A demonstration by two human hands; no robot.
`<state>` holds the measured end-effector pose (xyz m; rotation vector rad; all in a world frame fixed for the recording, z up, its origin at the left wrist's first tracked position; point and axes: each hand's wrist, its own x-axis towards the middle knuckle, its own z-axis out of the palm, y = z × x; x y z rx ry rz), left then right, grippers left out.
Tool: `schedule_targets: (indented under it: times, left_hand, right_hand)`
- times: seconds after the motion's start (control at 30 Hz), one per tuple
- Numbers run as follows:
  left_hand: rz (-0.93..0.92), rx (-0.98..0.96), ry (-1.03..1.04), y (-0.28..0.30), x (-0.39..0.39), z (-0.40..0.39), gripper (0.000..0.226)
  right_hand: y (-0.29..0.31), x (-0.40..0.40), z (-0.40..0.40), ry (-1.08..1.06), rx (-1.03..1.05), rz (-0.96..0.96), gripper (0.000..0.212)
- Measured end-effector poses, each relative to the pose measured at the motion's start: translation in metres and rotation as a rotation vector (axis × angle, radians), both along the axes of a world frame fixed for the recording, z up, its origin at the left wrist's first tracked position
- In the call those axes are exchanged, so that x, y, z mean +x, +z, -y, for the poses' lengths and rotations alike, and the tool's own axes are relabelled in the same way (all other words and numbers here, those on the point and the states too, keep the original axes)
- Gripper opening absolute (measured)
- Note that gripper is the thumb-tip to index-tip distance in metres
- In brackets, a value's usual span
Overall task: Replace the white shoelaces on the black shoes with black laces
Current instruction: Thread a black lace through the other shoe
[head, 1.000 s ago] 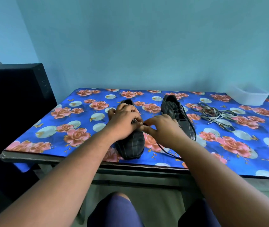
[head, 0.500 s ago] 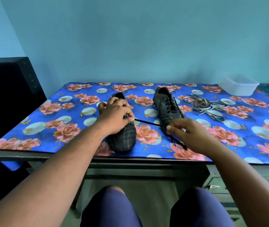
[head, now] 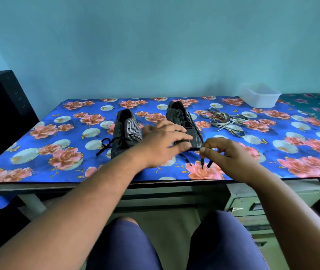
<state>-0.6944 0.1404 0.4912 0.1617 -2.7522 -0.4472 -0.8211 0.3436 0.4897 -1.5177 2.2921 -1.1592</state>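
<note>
Right hand [head: 231,152] pinches black lace [head: 202,164] ends; left hand [head: 163,145] spread over shoe [head: 184,123].

The left hand [head: 163,145] has left the left-of-centre black pinstriped shoe [head: 125,133], fingers now spread. It reaches toward the right-hand black shoe [head: 184,121]. The right hand [head: 227,154] now pinches black lace tips [head: 206,163] at lower centre-right.

**No readable text**

No text, label, brand, number or sign could be read anywhere in the head view. The two black shoes [head: 126,131] showed only pinstripes, no logo legible. The floral tablecloth [head: 301,145] carried a pattern only. The white plastic tub [head: 258,96] was blank. Small marks on the black box [head: 16,94] at left were too small to tell.
</note>
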Motion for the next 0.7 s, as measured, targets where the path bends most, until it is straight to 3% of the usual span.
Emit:
schedule_targets:
  times: [0.07, 0.23, 0.4, 0.5, 0.6, 0.7]
  left_hand:
    - [-0.018, 0.061, 0.013, -0.004, -0.008, -0.014, 0.063]
    - [-0.153, 0.002, 0.120, -0.002, -0.003, -0.007, 0.022]
    - [-0.275, 0.081, 0.321, -0.022, 0.021, 0.021, 0.025]
    - [-0.296, 0.058, 0.314, -0.036, 0.029, 0.017, 0.028]
    - [-0.288, 0.065, 0.287, -0.041, 0.033, -0.001, 0.029]
    - [-0.257, -0.025, 0.280, -0.045, 0.042, -0.015, 0.041]
  right_hand:
    - [0.004, 0.006, 0.002, 0.019, -0.028, 0.015, 0.018]
    - [0.002, 0.001, -0.012, -0.001, -0.027, 0.027, 0.021]
    - [-0.005, -0.008, -0.030, -0.151, -0.203, 0.187, 0.023]
    - [-0.006, 0.000, -0.021, -0.168, -0.527, 0.508, 0.020]
    - [-0.001, 0.017, 0.001, 0.013, -0.856, 0.979, 0.013]
    - [0.013, 0.032, 0.030, 0.057, -0.950, 1.270, 0.019]
